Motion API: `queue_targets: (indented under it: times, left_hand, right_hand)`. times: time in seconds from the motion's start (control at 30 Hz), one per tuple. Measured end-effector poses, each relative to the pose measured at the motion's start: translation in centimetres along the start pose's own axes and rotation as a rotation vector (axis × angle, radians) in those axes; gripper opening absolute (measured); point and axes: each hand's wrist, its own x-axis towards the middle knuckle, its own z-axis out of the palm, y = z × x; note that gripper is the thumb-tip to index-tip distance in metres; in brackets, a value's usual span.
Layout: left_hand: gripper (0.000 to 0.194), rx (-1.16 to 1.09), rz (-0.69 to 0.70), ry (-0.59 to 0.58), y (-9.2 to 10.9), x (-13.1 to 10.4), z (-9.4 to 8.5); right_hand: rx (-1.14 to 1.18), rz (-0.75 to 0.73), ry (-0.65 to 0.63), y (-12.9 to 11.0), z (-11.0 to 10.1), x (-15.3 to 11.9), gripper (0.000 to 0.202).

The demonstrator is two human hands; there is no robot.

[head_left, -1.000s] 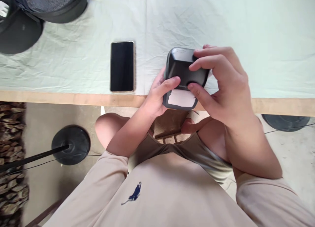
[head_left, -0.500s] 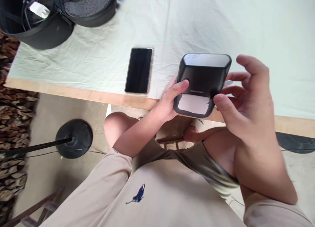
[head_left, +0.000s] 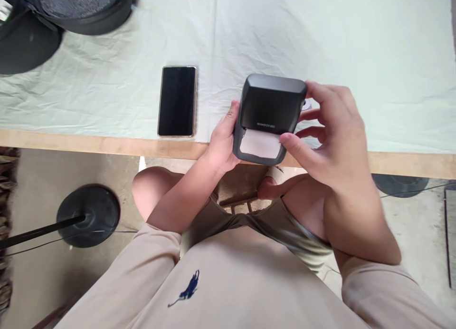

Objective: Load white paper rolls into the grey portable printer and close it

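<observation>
A black label printer (head_left: 270,103), marked NIIMBOT, is held up just over the table's near edge, its front tilted toward me. A blank white label (head_left: 261,144) sticks out of the slot on its lower front. My left hand (head_left: 225,141) grips the printer's left side, thumb along the edge and the other fingers hidden behind. On the other side, my right hand (head_left: 329,124) has its index finger at the upper right corner and its thumb by the label's right end. Between those fingers shows a small white piece with a dark spot, too hidden to name.
A smartphone (head_left: 177,101) with a dark screen lies on the pale cloth (head_left: 392,82) left of the printer. An open black case (head_left: 103,21) stands at the far left. Under the table's wooden edge (head_left: 107,146) are round black stand bases (head_left: 94,215) and a cable.
My right index finger has come down onto the printer's upper right corner. My left thumb has slid from the printer's front to its left edge. The view has shifted right.
</observation>
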Motion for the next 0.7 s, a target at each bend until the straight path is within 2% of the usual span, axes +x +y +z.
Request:
queue_targets:
  times: [0.17, 0.23, 0.3, 0.37, 0.43, 0.5, 0.57, 0.63, 0.7]
  left_hand:
    - [0.049, 0.012, -0.024, 0.039, 0.0, 0.1, 0.2]
    - [0.053, 0.004, -0.014, 0.012, 0.1, 0.0, 0.2]
    - [0.054, -0.004, 0.022, -0.068, 0.1, -0.2, 0.2]
    - [0.049, -0.015, 0.073, -0.196, 0.1, -0.4, 0.1]
    - [0.042, -0.037, 0.109, -0.298, 0.0, -0.5, -0.1]
    - [0.039, -0.052, 0.121, -0.332, -0.1, -0.5, -0.3]
    - [0.039, -0.045, 0.117, -0.329, -0.2, -0.4, -0.5]
    - [0.039, -0.028, 0.124, -0.31, -0.4, -0.3, -0.5]
    - [0.037, -0.02, 0.13, -0.285, -0.5, -0.1, -0.6]
  right_hand:
    - [-0.03, -0.019, 0.079, -0.7, 0.1, 0.3, 0.053]
    - [0.009, -0.075, 0.151, -1.5, 0.4, 0.9, 0.035]
    - [0.099, -0.122, 0.252, -2.5, 0.9, 1.6, 0.014]
    - [0.178, -0.132, 0.319, -3.3, 1.0, 2.3, 0.018]
    - [0.178, -0.164, 0.332, -3.9, 0.7, 2.8, 0.017]
    - [0.044, -0.197, 0.252, -3.9, 0.0, 3.3, 0.012]
    - [-0.223, -0.207, 0.057, -3.5, -0.7, 3.9, 0.007]
    - [-0.502, -0.185, -0.189, -2.8, -1.1, 4.7, 0.024]
    - [-0.637, -0.155, -0.327, -2.4, -1.2, 5.7, 0.037]
